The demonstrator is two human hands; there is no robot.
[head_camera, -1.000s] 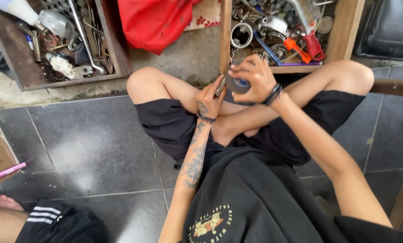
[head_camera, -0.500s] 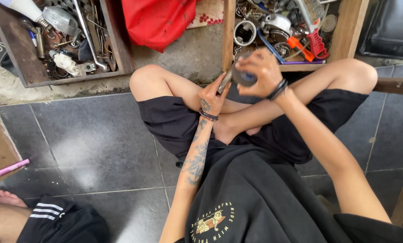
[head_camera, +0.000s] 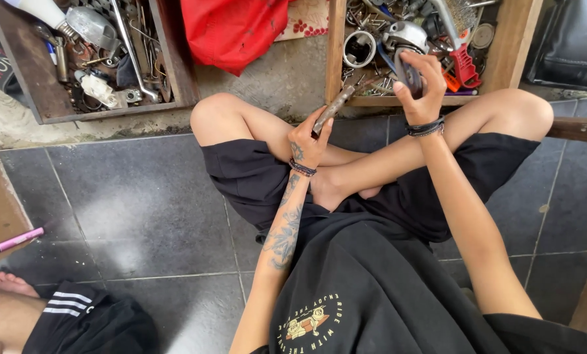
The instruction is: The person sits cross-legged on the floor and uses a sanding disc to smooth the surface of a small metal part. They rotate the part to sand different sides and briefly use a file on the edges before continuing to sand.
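I sit cross-legged on a dark tiled floor. My left hand [head_camera: 308, 139] grips a rusty metal rod [head_camera: 336, 106] that points up and to the right, toward a wooden box. My right hand [head_camera: 422, 84] holds a small dark round metal part [head_camera: 411, 71] above the front edge of the wooden box of metal parts [head_camera: 336, 59]. The two hands are apart, and the rod's tip lies left of the round part. Both wrists wear dark bracelets.
A second wooden tray [head_camera: 179, 65] with wrenches and scrap stands at the far left. A red cloth [head_camera: 231, 29] lies between the boxes. A pink marker [head_camera: 13, 241] rests on a board at left. Another person's foot and leg [head_camera: 18, 308] are at the bottom left.
My hands, joined at the round part a second ago, have separated. The right hand lifted the round part toward the box, and the left hand keeps the rod.
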